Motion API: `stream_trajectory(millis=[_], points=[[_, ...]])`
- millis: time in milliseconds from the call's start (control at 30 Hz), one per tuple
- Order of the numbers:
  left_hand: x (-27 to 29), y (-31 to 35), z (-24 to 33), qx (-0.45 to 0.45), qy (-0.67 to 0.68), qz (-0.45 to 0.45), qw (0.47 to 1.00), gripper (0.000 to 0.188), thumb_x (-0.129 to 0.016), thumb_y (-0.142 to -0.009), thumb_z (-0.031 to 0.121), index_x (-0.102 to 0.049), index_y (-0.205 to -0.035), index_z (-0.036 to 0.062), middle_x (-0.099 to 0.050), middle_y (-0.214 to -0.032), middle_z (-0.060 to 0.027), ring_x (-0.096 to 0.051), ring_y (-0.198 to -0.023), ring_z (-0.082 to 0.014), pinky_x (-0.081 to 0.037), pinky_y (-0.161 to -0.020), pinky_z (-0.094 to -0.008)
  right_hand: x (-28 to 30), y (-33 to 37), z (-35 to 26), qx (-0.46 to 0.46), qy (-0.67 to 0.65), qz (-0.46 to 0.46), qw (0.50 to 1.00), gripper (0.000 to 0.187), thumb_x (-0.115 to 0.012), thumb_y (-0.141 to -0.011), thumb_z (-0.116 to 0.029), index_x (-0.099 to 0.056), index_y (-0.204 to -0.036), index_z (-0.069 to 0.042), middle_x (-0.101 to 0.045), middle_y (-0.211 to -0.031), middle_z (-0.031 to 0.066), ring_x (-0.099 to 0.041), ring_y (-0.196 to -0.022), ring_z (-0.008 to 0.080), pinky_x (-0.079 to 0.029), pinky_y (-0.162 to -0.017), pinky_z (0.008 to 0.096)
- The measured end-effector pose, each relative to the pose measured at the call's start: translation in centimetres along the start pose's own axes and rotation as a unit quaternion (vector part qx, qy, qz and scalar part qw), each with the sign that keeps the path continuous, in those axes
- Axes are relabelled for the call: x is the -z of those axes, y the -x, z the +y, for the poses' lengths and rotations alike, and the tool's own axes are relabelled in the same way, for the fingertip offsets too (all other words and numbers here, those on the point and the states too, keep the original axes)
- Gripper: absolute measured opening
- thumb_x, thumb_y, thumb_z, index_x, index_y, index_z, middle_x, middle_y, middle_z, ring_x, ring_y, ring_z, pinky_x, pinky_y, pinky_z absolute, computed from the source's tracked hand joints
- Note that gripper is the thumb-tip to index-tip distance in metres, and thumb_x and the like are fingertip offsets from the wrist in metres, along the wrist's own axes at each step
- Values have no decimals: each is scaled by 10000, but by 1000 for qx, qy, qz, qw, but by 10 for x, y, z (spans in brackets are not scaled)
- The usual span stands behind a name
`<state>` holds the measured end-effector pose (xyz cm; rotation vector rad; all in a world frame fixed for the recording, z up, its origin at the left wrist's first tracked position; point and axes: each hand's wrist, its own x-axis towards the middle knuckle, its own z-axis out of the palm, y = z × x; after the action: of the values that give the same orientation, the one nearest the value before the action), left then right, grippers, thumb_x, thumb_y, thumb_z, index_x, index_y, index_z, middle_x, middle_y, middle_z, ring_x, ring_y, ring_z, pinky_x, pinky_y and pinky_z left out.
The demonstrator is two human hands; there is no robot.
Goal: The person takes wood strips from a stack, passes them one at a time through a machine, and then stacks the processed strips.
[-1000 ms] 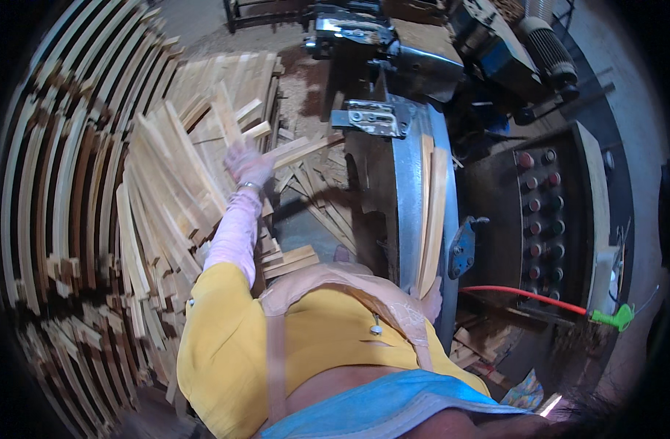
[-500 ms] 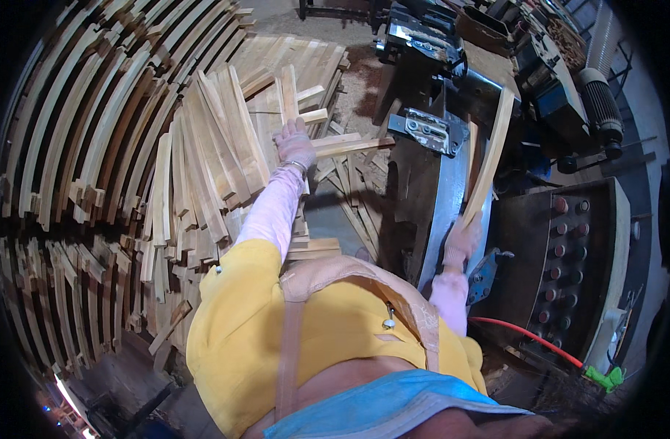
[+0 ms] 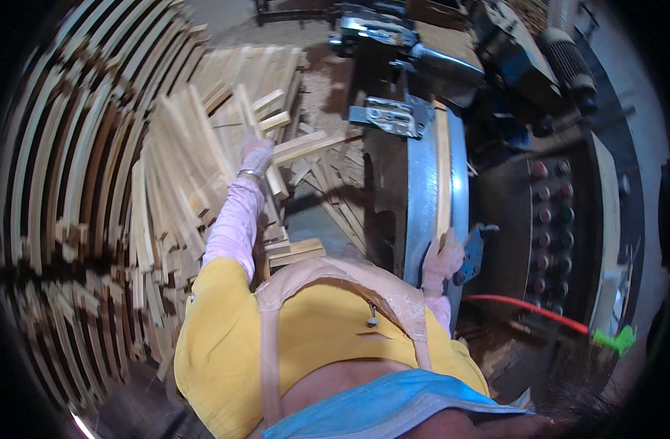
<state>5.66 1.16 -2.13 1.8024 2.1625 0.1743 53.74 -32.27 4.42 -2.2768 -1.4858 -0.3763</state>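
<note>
My gloved left hand (image 3: 256, 155) is closed round a pale wooden strip (image 3: 277, 183) on top of a loose heap of similar strips. Part of that strip is covered by the fingers. My right hand (image 3: 443, 257) grips the near end of another wooden strip (image 3: 442, 172). This one lies lengthwise on the shiny metal bed (image 3: 418, 197) of a woodworking machine, its far end close to the dark machine head (image 3: 444, 73).
Curved wooden pieces (image 3: 79, 161) are stacked high on the left. A metal bracket (image 3: 390, 115) juts over the bed's left side. To the right stands a control panel (image 3: 551, 234) with several buttons. A red hose (image 3: 532, 304) runs below it to a green fitting (image 3: 616, 340).
The strip in my right hand has come down from a slant onto the metal bed, in line with it. My left hand has closed round a strip. The view has shifted right.
</note>
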Motion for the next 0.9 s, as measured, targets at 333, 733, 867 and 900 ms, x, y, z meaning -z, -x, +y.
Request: stream_trajectory(millis=[333, 733, 867, 900], points=[[22, 111, 74, -208, -154, 270, 928, 200, -542, -916, 148, -648, -1059, 56, -659, -1184, -221, -631, -1126, -385, -498, -978, -457, -60, -127, -66, 38, -238, -105, 965, 387, -566, -1017, -297, -678, -1290, -47, -715, -1061, 198, -686, -906, 336, -523, -763, 439], [170, 120, -121, 14, -12, 211, 977, 847, -588, -924, 628, -451, -1521, 42, -499, -1519, -222, -444, -1429, -334, -370, -1173, -442, 32, -88, -136, -90, -529, -340, 772, 418, -617, -972, -167, -602, -1346, 21, -654, -1115, 43, -589, -1005, 140, -468, -878, 299], [254, 178, -226, 323, -109, 18, 940, 1227, -764, -676, 722, -321, -1616, 70, -472, -1562, -229, -462, -1439, -379, -362, -1187, -482, 43, 5, -2, -74, -168, -235, 955, 529, -580, -962, -150, -525, -1453, 38, -650, -1314, 231, -626, -1161, 362, -479, -1009, 409], [237, 187, -266, 366, -77, 7, 927, 1251, -790, -663, 714, -311, -1621, 67, -525, -1518, -243, -519, -1391, -391, -416, -1149, -438, 37, 24, 19, -42, -57, -226, 971, 526, -573, -962, -157, -530, -1450, 33, -653, -1287, 265, -632, -1146, 419, -489, -1005, 442]])
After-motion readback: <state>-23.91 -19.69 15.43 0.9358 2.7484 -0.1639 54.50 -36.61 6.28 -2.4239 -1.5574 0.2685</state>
